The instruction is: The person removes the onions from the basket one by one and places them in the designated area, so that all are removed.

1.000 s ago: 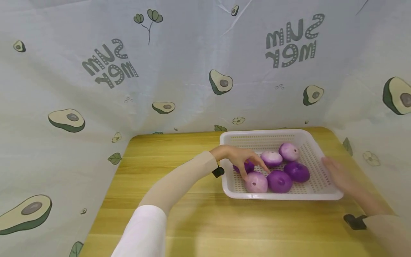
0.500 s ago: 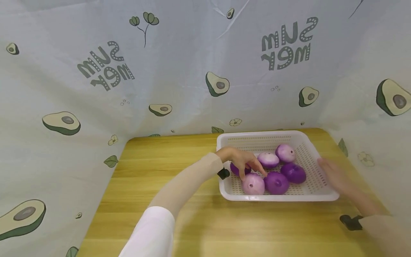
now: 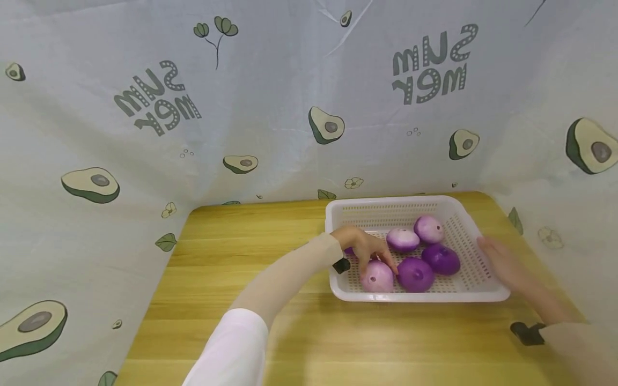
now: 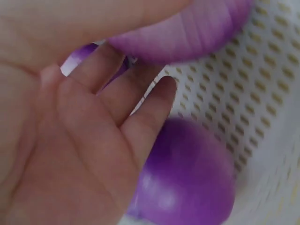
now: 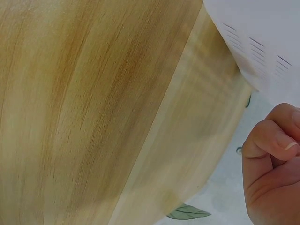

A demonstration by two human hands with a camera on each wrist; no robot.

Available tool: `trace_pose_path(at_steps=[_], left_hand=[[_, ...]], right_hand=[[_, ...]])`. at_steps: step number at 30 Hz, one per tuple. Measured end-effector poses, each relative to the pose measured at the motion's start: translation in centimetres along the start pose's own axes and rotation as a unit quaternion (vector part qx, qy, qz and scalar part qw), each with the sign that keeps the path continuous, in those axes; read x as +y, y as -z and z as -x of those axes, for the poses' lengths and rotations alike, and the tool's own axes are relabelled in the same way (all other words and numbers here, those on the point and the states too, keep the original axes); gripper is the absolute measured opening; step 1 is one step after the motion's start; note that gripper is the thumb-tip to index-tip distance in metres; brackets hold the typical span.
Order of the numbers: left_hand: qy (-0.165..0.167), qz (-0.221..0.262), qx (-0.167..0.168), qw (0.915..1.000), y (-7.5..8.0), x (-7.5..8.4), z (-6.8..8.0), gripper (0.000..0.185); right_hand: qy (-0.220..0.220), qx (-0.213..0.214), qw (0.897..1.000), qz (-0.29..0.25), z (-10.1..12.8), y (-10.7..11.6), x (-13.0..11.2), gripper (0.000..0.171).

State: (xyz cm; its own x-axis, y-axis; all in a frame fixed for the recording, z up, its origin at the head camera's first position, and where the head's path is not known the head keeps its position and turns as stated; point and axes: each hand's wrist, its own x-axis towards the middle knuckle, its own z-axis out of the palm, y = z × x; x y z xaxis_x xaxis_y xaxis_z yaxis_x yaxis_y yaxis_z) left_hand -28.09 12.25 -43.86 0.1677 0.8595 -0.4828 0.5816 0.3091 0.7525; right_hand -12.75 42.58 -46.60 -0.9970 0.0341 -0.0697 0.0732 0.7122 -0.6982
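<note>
A person's left hand (image 3: 363,248) has dropped lower into the white perforated basket (image 3: 475,292) than it was a second ago, its fingers now curling over the pale pink onion (image 3: 377,276) at the basket's near left corner, with a darker onion (image 4: 187,176) tucked under the palm in the left wrist view; the descent reads as a grasp closing on the pale onion, though it is not yet lifted. That onion sits on the basket floor with its dark root dimple facing up and toward the camera, so its short stem-to-root axis stands roughly upright and its broad round girth lies level. Beside it lie a deep purple onion (image 3: 416,274), another purple one (image 3: 441,259) and two paler ones (image 3: 403,239) toward the back. The right hand (image 3: 502,261) rests against the basket's right rim, barely shifted, fingers loosely curled in the right wrist view and pinching nothing plainly. The basket stands at the far right of the wooden counter (image 3: 232,252), before an avocado-print cloth (image 3: 145,134)
</note>
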Motion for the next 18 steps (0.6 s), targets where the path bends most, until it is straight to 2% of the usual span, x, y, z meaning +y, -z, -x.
trace_pose_path(at_steps=[5, 10, 18], left_hand=[[0.000, -0.020, -0.012, 0.9997, 0.04, -0.05, -0.15, 0.084], [0.026, -0.026, -0.015, 0.9992, -0.07, -0.01, -0.42, 0.085], [0.046, -0.014, 0.007, 0.9988, -0.30, -0.12, -0.54, 0.083]], right_hand=[[-0.012, -0.005, 1.000, -0.004, 0.10, 0.07, -0.18, 0.070], [-0.023, -0.008, 1.000, -0.011, 0.08, -0.05, 0.12, 0.072], [-0.022, -0.007, 1.000, -0.008, -0.16, 0.03, 0.31, 0.071]])
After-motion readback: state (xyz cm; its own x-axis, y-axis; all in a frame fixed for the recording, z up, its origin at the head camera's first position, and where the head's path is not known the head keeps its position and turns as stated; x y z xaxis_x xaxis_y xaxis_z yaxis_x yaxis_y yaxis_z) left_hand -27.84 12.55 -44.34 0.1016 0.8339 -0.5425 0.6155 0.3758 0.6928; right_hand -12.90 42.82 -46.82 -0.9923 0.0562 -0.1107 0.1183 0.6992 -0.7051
